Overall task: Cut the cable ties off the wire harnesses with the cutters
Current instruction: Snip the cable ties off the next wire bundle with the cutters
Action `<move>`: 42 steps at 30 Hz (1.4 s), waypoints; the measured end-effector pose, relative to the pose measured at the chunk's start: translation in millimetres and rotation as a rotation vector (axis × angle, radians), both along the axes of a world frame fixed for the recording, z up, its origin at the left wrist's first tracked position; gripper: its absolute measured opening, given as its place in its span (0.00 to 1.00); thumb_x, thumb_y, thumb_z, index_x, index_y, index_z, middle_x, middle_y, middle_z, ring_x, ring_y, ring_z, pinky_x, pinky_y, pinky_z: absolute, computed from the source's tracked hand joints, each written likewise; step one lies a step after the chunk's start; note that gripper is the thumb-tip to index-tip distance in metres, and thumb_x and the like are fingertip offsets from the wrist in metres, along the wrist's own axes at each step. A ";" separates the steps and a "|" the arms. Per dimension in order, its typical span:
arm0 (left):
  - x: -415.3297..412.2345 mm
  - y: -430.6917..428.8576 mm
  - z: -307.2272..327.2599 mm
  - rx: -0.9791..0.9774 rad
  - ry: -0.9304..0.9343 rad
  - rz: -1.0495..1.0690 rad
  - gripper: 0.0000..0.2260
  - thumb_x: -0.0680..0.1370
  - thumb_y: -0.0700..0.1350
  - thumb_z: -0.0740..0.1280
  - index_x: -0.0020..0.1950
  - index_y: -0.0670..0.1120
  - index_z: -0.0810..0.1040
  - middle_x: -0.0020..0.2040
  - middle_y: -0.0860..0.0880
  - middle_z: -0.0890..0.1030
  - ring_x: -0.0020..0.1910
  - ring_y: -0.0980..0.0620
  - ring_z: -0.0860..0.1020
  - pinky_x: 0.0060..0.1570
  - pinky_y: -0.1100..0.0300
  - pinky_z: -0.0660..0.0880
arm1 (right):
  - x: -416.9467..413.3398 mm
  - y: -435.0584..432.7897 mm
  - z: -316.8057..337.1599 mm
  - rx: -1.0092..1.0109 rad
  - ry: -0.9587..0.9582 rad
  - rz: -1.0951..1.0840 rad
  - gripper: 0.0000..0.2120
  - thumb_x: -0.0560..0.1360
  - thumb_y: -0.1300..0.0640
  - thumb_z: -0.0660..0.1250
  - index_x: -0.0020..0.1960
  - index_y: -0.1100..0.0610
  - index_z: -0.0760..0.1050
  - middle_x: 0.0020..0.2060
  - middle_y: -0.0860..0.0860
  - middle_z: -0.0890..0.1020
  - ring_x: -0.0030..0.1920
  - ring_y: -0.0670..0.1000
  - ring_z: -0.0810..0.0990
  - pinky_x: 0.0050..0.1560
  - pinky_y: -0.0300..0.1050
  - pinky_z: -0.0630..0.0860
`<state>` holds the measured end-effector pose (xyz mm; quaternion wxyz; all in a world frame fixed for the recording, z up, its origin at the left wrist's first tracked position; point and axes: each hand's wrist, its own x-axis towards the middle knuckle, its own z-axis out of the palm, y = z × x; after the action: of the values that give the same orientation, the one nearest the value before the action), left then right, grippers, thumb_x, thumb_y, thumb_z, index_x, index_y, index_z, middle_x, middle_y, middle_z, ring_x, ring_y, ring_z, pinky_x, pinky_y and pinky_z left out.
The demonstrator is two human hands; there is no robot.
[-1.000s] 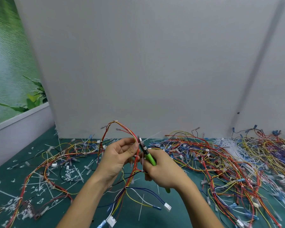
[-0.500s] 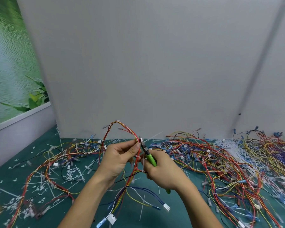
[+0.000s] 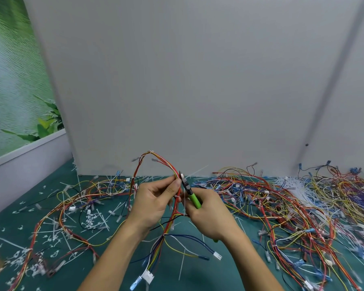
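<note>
My left hand [image 3: 153, 203] pinches a wire harness [image 3: 170, 219] of red, yellow and orange wires that arches up above the hands and hangs down to white connectors. A white cable tie [image 3: 177, 195] wraps the bundle just below my thumb. My right hand [image 3: 208, 215] grips green-handled cutters [image 3: 190, 193]; their metal jaws point up and sit right beside the harness at my left thumb tip. Whether the jaws touch a tie I cannot tell.
A big tangle of harnesses [image 3: 292, 204] covers the green mat [image 3: 219, 267] on the right, a smaller tangle [image 3: 88, 194] lies on the left. Cut white tie scraps [image 3: 93, 219] litter the mat. A grey panel [image 3: 187, 80] stands close behind.
Both hands and the harness stayed almost still; the cutter jaws shifted slightly up along the bundle beside my left thumb.
</note>
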<state>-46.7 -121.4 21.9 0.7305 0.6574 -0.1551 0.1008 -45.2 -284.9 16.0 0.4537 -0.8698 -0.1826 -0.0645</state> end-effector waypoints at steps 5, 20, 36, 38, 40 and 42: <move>0.8 -2.8 -2.5 0.033 0.001 0.044 0.09 0.72 0.53 0.75 0.50 0.56 0.88 0.43 0.48 0.88 0.38 0.57 0.82 0.41 0.64 0.79 | 1.3 1.9 -3.3 -0.055 0.001 -0.025 0.14 0.81 0.54 0.64 0.37 0.47 0.73 0.32 0.50 0.77 0.30 0.47 0.69 0.33 0.44 0.68; -2.2 2.8 4.0 -0.062 0.033 0.063 0.07 0.71 0.47 0.75 0.48 0.54 0.89 0.43 0.46 0.88 0.37 0.57 0.83 0.40 0.67 0.78 | 1.6 -0.3 -2.0 0.016 0.116 0.151 0.03 0.78 0.52 0.64 0.46 0.49 0.74 0.37 0.51 0.76 0.37 0.49 0.73 0.48 0.62 0.78; 2.0 13.0 5.4 0.000 -0.007 0.130 0.08 0.78 0.45 0.70 0.48 0.56 0.88 0.44 0.47 0.88 0.40 0.53 0.84 0.41 0.64 0.79 | -0.7 10.9 -6.1 0.100 0.071 -0.121 0.17 0.71 0.43 0.65 0.37 0.57 0.76 0.32 0.57 0.80 0.32 0.50 0.73 0.37 0.55 0.74; 3.0 12.0 4.0 0.043 -0.021 0.147 0.12 0.79 0.42 0.69 0.47 0.59 0.87 0.44 0.48 0.88 0.40 0.53 0.85 0.42 0.63 0.80 | -0.1 10.5 -5.7 0.130 0.135 -0.096 0.15 0.71 0.46 0.65 0.35 0.56 0.76 0.31 0.57 0.80 0.31 0.50 0.73 0.36 0.53 0.73; 3.0 10.1 4.0 0.052 -0.039 0.168 0.10 0.78 0.42 0.70 0.50 0.56 0.86 0.43 0.50 0.88 0.40 0.54 0.85 0.41 0.66 0.79 | 1.6 8.3 -5.8 0.172 0.228 -0.043 0.12 0.73 0.49 0.66 0.35 0.54 0.75 0.27 0.53 0.79 0.28 0.51 0.73 0.34 0.49 0.71; 3.3 10.9 4.3 0.035 -0.039 0.170 0.08 0.75 0.45 0.72 0.53 0.53 0.85 0.45 0.50 0.88 0.41 0.53 0.86 0.42 0.65 0.80 | 2.8 5.0 -5.2 0.167 0.277 0.005 0.11 0.76 0.51 0.66 0.37 0.54 0.74 0.28 0.51 0.79 0.26 0.51 0.73 0.30 0.45 0.70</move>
<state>-43.4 -110.5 26.3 0.7046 0.6787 -0.1148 0.1724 -42.4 -279.9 10.8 0.5455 -0.8292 -0.1146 0.0423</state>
